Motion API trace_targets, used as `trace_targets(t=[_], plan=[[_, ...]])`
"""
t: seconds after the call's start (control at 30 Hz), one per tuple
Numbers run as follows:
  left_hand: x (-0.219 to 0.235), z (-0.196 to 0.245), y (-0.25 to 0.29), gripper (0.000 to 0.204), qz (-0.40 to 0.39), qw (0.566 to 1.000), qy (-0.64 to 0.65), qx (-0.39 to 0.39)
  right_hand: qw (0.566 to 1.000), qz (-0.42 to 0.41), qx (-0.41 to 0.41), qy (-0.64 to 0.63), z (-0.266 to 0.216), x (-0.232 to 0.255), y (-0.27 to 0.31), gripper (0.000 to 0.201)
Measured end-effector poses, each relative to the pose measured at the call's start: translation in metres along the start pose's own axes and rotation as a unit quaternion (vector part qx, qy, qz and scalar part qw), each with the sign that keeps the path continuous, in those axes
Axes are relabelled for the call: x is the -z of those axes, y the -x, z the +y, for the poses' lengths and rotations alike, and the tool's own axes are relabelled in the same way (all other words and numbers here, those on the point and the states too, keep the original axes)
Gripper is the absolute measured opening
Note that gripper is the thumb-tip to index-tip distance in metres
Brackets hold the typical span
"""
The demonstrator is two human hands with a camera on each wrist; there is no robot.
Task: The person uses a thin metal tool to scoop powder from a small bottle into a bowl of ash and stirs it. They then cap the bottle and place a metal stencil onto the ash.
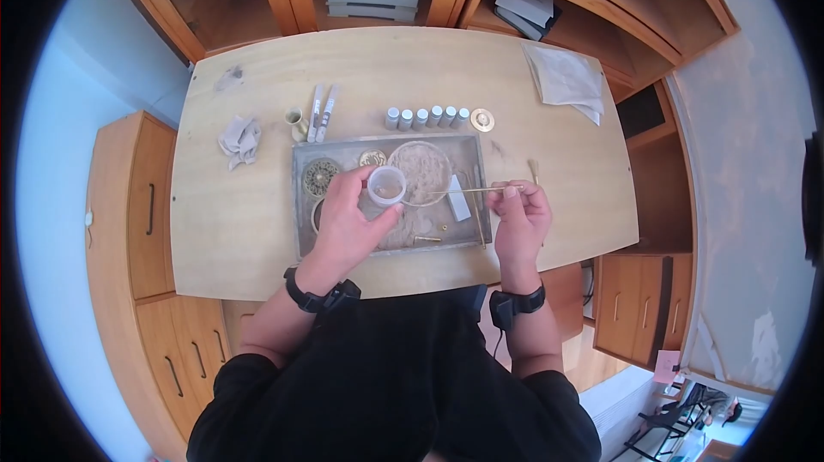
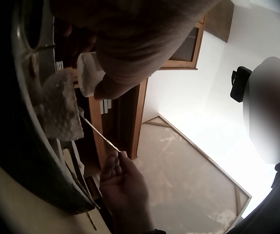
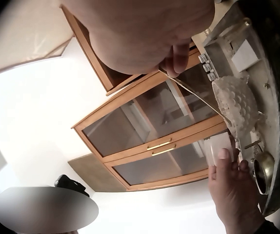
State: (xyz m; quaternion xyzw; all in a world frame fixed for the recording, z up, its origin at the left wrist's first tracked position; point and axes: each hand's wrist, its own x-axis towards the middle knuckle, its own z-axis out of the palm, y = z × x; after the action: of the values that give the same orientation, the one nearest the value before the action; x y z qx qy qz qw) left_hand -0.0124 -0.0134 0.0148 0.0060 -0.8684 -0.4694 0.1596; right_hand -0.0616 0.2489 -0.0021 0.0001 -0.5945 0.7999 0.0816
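Note:
My left hand [image 1: 350, 223] grips a small translucent cup [image 1: 386, 186] between thumb and fingers, above the grey tray [image 1: 302, 235]. My right hand [image 1: 521, 220] pinches a thin gold-coloured stick [image 1: 481, 190], whose far end reaches over the round bowl [image 1: 421, 169] of greyish powder. In the right wrist view the bowl [image 3: 236, 103] has a bumpy, clear outer wall, and the stick [image 3: 198, 95] slants down to its rim. The cup [image 3: 218, 148] is beside the bowl, held by the left hand [image 3: 235, 195].
In the tray lie a white block [image 1: 458, 199], a patterned round tin [image 1: 321, 177] and small brass pieces. Behind it stand several small lidded jars [image 1: 421, 119], a brass disc [image 1: 482, 120] and two marker-like tubes [image 1: 325, 112]. A crumpled cloth [image 1: 240, 139] lies left, a folded cloth [image 1: 566, 83] back right.

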Motion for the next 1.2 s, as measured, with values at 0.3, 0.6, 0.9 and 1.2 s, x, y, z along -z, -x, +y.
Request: trace_targets(t=[0.3, 0.6, 0.9, 1.2], plan=[[-0.001, 0.002, -0.002, 0.058, -0.015, 1.000, -0.006, -0.022, 0.994, -0.029, 0.075, -0.068, -0.031, -0.024, -0.004, 0.007], [-0.002, 0.003, -0.002, 0.057, -0.010, 1.000, -0.007, -0.023, 0.989, -0.104, 0.100, 0.033, -0.025, -0.032, 0.011, 0.010], [0.001, 0.003, 0.000, 0.059, -0.005, 1.000, -0.002, 0.007, 0.997, -0.001, 0.078, -0.016, -0.008, -0.013, 0.001, 0.010], [0.001, 0.001, 0.000, 0.059, -0.006, 1.000, -0.011, 0.002, 0.999, -0.009, 0.024, 0.039, 0.002, -0.006, 0.005, 0.009]])
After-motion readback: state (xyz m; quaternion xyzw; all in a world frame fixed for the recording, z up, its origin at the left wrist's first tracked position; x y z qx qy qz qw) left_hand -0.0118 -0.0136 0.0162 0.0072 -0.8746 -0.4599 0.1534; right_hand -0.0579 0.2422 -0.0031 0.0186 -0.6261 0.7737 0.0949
